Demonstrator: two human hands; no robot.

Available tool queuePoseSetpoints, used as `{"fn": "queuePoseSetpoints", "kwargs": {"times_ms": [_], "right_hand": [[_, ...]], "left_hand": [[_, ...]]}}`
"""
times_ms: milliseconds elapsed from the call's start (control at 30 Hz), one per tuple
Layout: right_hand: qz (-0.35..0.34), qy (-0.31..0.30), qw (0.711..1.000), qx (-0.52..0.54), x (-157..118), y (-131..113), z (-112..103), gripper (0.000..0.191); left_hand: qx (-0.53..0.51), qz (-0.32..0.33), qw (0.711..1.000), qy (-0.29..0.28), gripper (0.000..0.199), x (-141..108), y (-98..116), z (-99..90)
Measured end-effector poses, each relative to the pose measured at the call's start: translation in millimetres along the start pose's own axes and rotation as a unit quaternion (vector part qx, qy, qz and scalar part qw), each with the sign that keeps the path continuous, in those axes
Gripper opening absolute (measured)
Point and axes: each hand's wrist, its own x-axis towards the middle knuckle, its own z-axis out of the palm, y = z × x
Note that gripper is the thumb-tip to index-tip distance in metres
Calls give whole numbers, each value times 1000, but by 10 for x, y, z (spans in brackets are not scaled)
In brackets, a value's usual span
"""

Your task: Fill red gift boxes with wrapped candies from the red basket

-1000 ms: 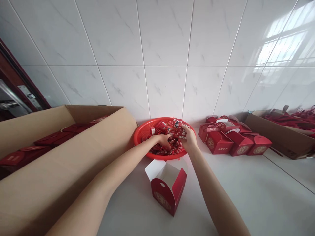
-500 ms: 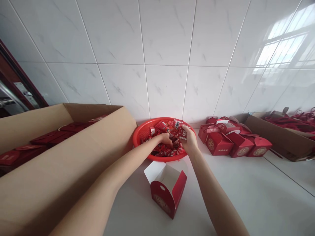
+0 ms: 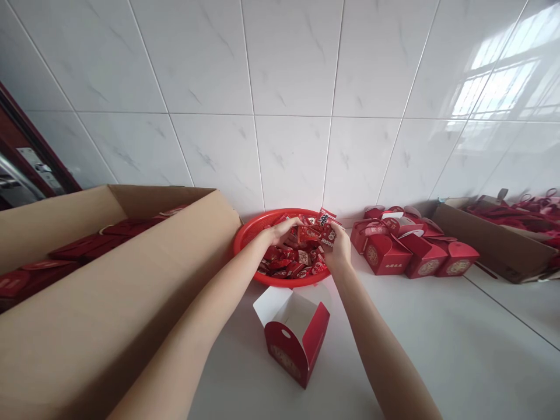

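A red plastic basket [image 3: 240, 244] of small red wrapped candies [image 3: 280, 262] sits against the wall. Over its right side, my right hand [image 3: 340, 248] is closed round several red printed candy packets [image 3: 326, 230], which stick up past the fingers. Across from it, my left hand [image 3: 283, 231] has its fingers bent at a red candy packet [image 3: 308, 233] close to the right hand's bunch; its fingertips are partly hidden. In front of the basket stands an open red gift box [image 3: 286, 356], white inside, with its flaps up.
On the left is a long cardboard carton [image 3: 144, 256] holding red boxes [image 3: 83, 248]. Several closed red gift boxes [image 3: 387, 254] stand together right of the basket. Farther right, another cardboard carton [image 3: 494, 245] holds dark red ribbon-like items [image 3: 520, 213]. A tiled wall [image 3: 293, 157] closes off the back.
My left hand has risen from the candies and moved slightly left and back, with a red packet now at its fingers. My right hand still grips its packets.
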Motion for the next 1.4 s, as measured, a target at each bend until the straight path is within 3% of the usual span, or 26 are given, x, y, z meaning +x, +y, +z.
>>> {"fn": "queuePoseSetpoints", "kwargs": {"times_ms": [133,367,633,1400], "right_hand": [[-3,9,1000,2,-19,-12,15,4],[-5,-4,1000,3,-29,-9,22,5],[1,-20,1000,-5,-15,4,5,6],[44,-97,994,-18,17,13,-33,7]], "left_hand": [[-71,-44,996,-32,25,-37,57,-56],[-168,15,983,-68,19,-41,68,-120],[-165,77,977,-114,13,-119,71,-82],[-126,134,981,-67,43,-92,0,-88]]}}
